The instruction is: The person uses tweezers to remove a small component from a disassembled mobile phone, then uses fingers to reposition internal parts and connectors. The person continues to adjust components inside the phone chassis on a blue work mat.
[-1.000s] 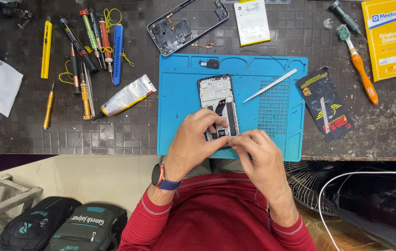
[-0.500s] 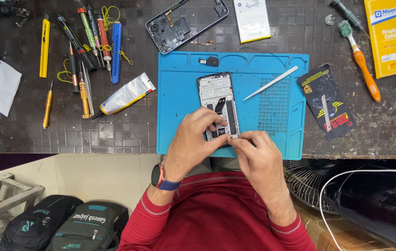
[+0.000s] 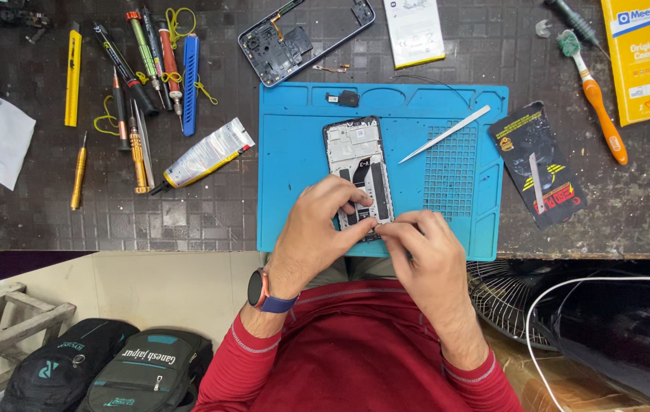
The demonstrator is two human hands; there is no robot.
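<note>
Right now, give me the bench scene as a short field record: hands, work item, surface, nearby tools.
left hand: fingers resting on the lower half of the opened phone
right hand: fingertips pinched at the phone's bottom edge; what they pinch is too small to tell
surface: blue mat on a dark table
on mat: tweezers, small black part
off mat, left: glue tube, row of screwdrivers
off mat, top: phone frame
off mat, right: orange-handled brush
</note>
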